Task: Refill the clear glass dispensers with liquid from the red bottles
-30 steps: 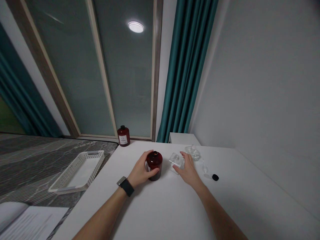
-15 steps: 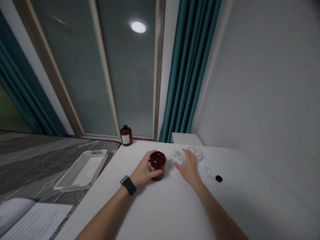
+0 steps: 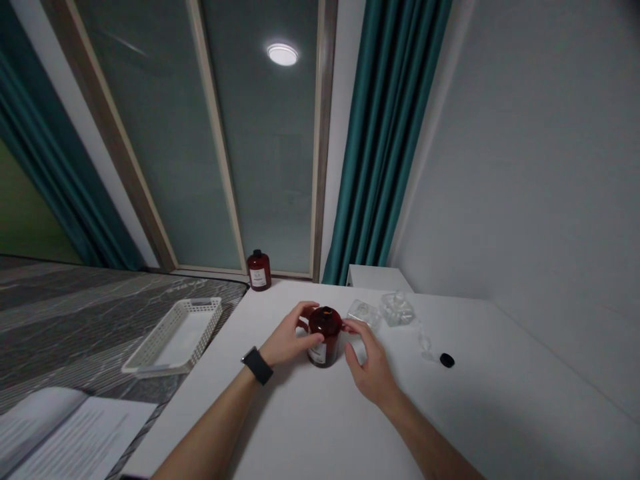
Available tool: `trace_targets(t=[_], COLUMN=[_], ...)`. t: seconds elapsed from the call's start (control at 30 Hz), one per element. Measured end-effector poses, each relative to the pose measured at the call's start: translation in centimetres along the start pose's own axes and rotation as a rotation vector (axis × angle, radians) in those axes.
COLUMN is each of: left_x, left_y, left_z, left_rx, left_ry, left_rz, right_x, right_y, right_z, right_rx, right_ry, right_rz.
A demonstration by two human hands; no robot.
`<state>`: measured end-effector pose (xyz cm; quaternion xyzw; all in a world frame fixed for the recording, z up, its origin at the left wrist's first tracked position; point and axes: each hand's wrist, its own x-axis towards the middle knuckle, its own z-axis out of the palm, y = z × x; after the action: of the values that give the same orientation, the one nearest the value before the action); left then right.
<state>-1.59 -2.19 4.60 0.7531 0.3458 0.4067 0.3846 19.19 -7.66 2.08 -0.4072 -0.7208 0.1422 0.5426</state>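
Observation:
A dark red bottle with a white label stands upright and uncapped on the white table. My left hand, with a black watch on its wrist, is wrapped round the bottle's left side. My right hand reaches in from the right, fingers spread, its fingertips touching the bottle's upper right edge. Just behind lie a small clear container and a crumpled clear wrapper. A small black cap rests on the table to the right.
A second dark red bottle stands at the table's far edge by the window. A white slotted basket sits on the dark patterned surface to the left. Papers lie at the lower left. Teal curtains hang behind.
My right hand left the clear container and came over to the bottle's right side. My left hand kept hold of the bottle. The camera shifted slightly.

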Motion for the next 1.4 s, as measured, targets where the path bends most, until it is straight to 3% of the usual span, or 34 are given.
trace_targets(t=[0.2,0.27,0.53,0.73,0.9,1.2,1.4], left_x=[-0.4,-0.5,-0.3,0.0,0.0,0.0,0.0], left_y=[1.3,1.6,1.6,0.9,0.6,1.3,0.4], left_z=[3.5,4.0,1.2,0.4,0.2,0.4,0.3], left_rx=[0.075,0.069,-0.025,-0.064,-0.1,-0.092,-0.067], left_ry=[0.191,0.201,-0.023,0.016,-0.062,-0.07,-0.095], left_rz=[-0.074,-0.076,0.012,0.075,0.052,0.013,0.015], right_x=[0.3,0.4,0.6,0.7,0.8,0.7,0.6], right_y=[1.1,1.3,1.4,1.1,0.9,1.1,1.5], right_z=[-0.6,-0.7,-1.0,-1.1,-1.2,-1.4,-2.1], right_rx=[0.084,0.112,0.113,0.109,0.107,0.115,0.029], right_ry=[0.04,0.067,0.083,0.103,0.107,0.084,0.105], right_rz=[0.076,0.093,0.109,0.075,0.073,0.078,0.054])
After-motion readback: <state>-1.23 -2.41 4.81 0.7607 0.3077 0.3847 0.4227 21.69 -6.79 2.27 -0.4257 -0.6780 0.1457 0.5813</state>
